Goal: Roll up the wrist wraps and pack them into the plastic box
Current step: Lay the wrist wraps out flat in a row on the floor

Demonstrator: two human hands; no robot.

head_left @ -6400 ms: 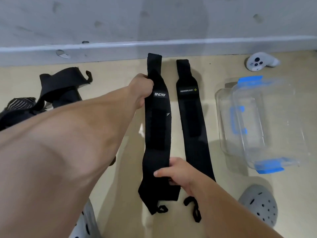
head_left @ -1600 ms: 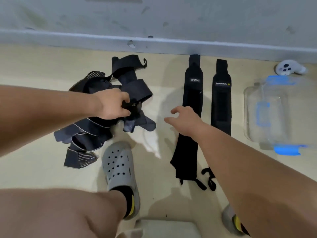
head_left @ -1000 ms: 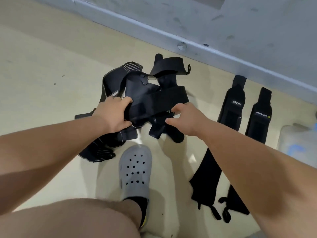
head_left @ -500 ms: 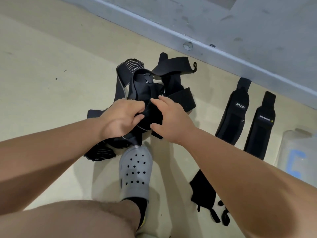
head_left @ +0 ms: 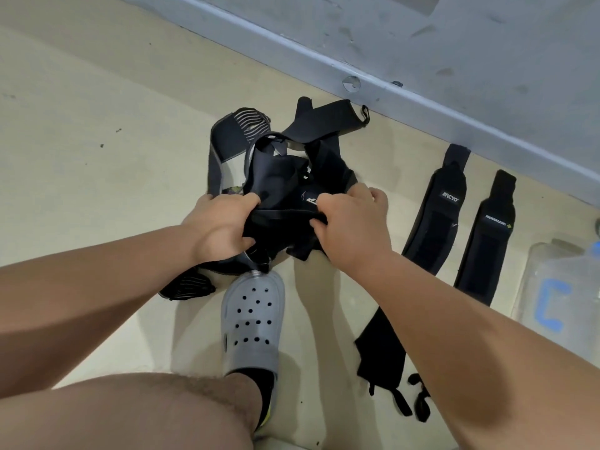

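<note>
One plastic box (head_left: 565,297), clear with blue clips, was observed at the right edge of the floor (head_left: 97,157), partly cut off; no contents could be made out through its wall. Two wrist wraps (head_left: 435,228) were found laid flat side by side just left of the box, while a tangled heap of wraps (head_left: 279,164), its number not countable, lay further left beyond one grey clog (head_left: 253,319). The left hand (head_left: 220,228) and right hand (head_left: 350,228) were both clenched on the near edge of the heap.

"INCYO" on the left flat wrap (head_left: 449,199), neighbouring wrap's label (head_left: 496,221) unreadable
</note>
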